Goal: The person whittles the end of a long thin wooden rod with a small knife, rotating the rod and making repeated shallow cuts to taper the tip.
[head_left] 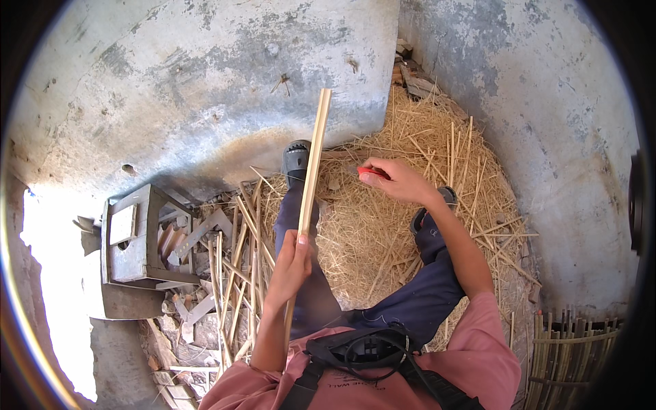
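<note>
My left hand is closed around the lower part of a long, pale split bamboo strip. The strip stands nearly upright in the picture, with a groove along its length, and its lower end runs down past my left forearm. To the right of the strip, and apart from it, my right hand grips a red-handled knife. Its short tip points left toward the strip, but the blade is too small to make out well. Both hands are above my spread legs in dark blue trousers.
Pale shavings cover the floor between my feet. Loose bamboo sticks lie at the left, beside a weathered wooden box. Stained walls stand ahead and at right. A bound row of sticks is at lower right.
</note>
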{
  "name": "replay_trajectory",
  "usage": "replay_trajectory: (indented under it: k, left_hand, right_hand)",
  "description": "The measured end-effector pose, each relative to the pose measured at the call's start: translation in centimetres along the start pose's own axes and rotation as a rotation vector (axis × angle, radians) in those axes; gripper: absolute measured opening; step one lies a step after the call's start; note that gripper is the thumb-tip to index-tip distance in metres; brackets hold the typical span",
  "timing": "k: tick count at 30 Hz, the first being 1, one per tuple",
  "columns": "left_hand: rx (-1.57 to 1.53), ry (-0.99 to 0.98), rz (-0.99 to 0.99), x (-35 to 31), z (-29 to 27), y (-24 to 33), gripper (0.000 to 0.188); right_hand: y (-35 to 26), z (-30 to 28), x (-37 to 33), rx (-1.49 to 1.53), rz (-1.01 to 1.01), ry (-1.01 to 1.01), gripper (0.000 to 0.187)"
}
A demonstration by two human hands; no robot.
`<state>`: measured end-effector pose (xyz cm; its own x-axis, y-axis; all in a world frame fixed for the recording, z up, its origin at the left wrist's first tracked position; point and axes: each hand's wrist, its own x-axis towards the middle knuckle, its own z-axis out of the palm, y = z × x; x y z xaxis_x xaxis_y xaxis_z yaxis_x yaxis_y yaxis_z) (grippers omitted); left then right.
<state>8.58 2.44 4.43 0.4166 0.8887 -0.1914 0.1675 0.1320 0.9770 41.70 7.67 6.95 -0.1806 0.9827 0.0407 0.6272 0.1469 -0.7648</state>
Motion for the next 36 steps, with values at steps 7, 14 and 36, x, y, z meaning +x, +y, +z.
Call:
replay_trajectory:
  k: [7, 14, 36]
  left_hand:
    - [-0.123, -0.029, 0.024, 0.6, 0.1, 0.5, 0.031]
    - [-0.147, -0.038, 0.061, 0.4, 0.8, 1.8, 0.022]
    - [-0.037, 0.031, 0.205, 0.7, 1.4, 1.9, 0.028]
  right_hand:
    - [-3.4, 3.5, -0.8, 0.102, -0.213, 0.078, 0.032]
    - [-5.1, 7.3, -1.9, 0.072, -0.393, 0.078, 0.031]
    - [-5.4, 10.0, -2.7, 0.114, -0.502, 0.127, 0.026]
